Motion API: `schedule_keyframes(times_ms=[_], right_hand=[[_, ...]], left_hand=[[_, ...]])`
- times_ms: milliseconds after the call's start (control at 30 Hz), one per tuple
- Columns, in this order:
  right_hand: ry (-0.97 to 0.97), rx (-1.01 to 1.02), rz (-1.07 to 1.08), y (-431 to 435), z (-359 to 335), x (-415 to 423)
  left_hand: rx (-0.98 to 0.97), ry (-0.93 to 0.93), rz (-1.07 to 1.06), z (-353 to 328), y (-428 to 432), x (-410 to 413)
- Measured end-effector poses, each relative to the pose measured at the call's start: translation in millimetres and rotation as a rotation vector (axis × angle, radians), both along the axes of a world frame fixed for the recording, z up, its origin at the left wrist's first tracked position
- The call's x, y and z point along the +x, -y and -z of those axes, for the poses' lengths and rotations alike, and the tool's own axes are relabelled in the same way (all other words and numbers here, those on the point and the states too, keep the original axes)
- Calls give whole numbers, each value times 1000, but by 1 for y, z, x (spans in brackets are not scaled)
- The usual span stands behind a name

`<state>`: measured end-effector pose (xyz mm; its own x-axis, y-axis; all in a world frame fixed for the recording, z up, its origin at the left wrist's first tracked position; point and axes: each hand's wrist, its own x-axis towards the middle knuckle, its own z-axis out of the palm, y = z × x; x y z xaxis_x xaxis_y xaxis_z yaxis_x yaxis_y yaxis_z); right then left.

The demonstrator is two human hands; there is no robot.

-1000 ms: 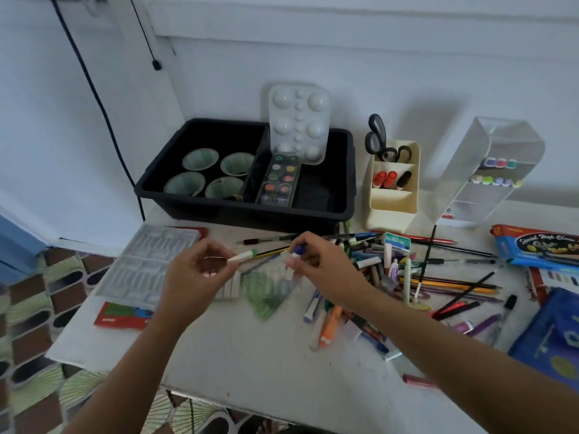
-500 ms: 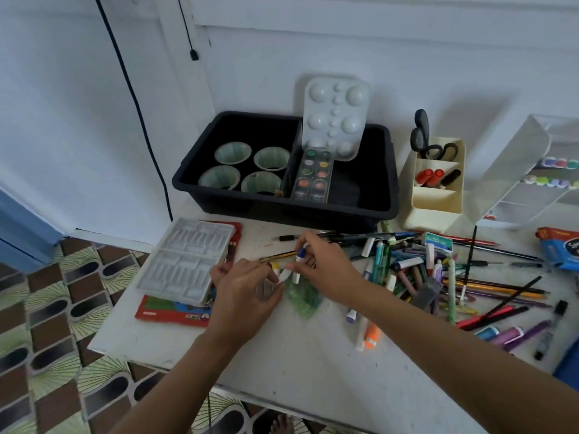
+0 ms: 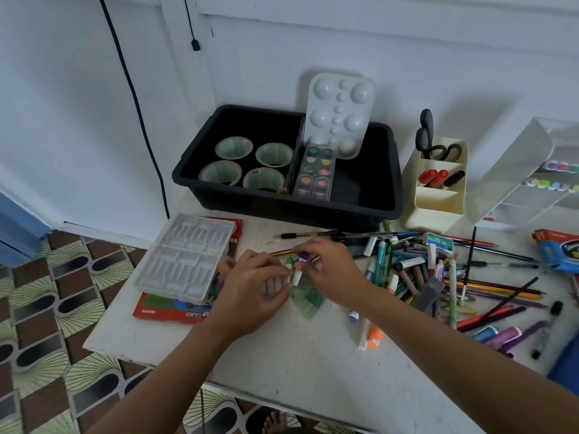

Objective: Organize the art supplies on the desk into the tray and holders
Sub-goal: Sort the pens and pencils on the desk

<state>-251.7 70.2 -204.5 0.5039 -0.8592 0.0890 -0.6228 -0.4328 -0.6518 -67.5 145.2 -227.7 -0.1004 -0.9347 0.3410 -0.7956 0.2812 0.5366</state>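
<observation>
At the near middle of the white tabletop [image 3: 282, 364], the two hands meet over a crumpled green plastic bag [image 3: 308, 297]. The left hand [image 3: 253, 289] has its fingers curled, the tips pinching a small green-capped tube [image 3: 289, 262]. The right hand [image 3: 332, 270] pinches a small blue-capped tube [image 3: 302, 256] between thumb and forefinger. The two tubes stand side by side, and which one the white barrel below them belongs to cannot be told.

Behind the hands, against the wall, sits the black tray [image 3: 393, 183]. It holds four pale green cups [image 3: 233, 148] on its left side, an open watercolour set [image 3: 315, 173] tilted at its middle, and a white mixing palette [image 3: 340, 117] leaning upright. Just to the right of the tray stands a cream holder [image 3: 438, 198] with black scissors [image 3: 434, 147] and red markers [image 3: 434, 177]. Beyond it is a clear tiered organizer [image 3: 513, 170].

A loose pile of pens, pencils and markers [image 3: 416, 277] lies on the tabletop to the right of the hands. To the left, a clear moulded insert [image 3: 185, 258] lies on a red box [image 3: 169, 310].
</observation>
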Motion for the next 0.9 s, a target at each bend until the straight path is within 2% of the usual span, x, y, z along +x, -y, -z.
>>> schedule_keyframes(times_ms=[233,367,633,900], right_hand=[[191,135,66,-2,-4,-2],[102,22,27,-1,0,-1],[41,-34,-33,-3,1,-6],[7,-62,-63,-6,3,0]], left_hand=[[-18,72,9,-13,8,3],[52,112,1,-9,10,5],[58,107,-62,-5,2,5],[162,176,-41,-4,5,11]])
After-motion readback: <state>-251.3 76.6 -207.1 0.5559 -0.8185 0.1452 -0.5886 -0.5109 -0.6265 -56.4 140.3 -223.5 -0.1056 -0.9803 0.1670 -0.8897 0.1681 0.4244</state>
